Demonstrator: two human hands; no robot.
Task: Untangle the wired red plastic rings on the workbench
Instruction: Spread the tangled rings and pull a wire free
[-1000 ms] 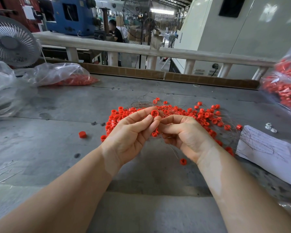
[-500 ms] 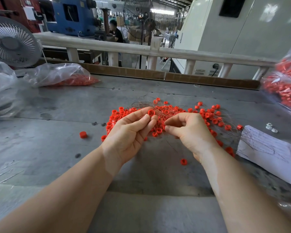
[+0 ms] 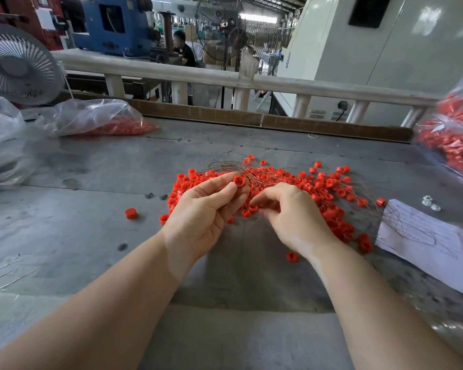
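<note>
Head view looks down on a grey workbench [image 3: 78, 236] where the rings [image 3: 318, 188], small red plastic pieces on thin brownish wires [image 3: 225, 164], lie in a tangled heap just beyond both hands.

Each ring is probably very light and hard, easy to nip between 2 fingertips but liable to skate on the bench. The wires look fine and springy; they will likely snag one another and kink if yanked. My judgement is that the safe hold is on a ring's body, drawing its wire out slowly along its own line, with the other hand steadying the heap.

At the heap's near edge, the left hand [image 3: 203, 217] pinches 1 ring [image 3: 238, 180] between thumb and fingertips, its other fingers extended alongside. This ring sits at the tips, raised slightly above the pile. Fingers curled, the right hand [image 3: 292, 217] digs into the near edge of the pile; whether it pinches a wire or a ring I cannot tell, as its fingertips are hidden.

A few loose rings lie apart: 1 to the left [image 3: 131, 213], 1 near the right wrist [image 3: 292, 257].
</note>
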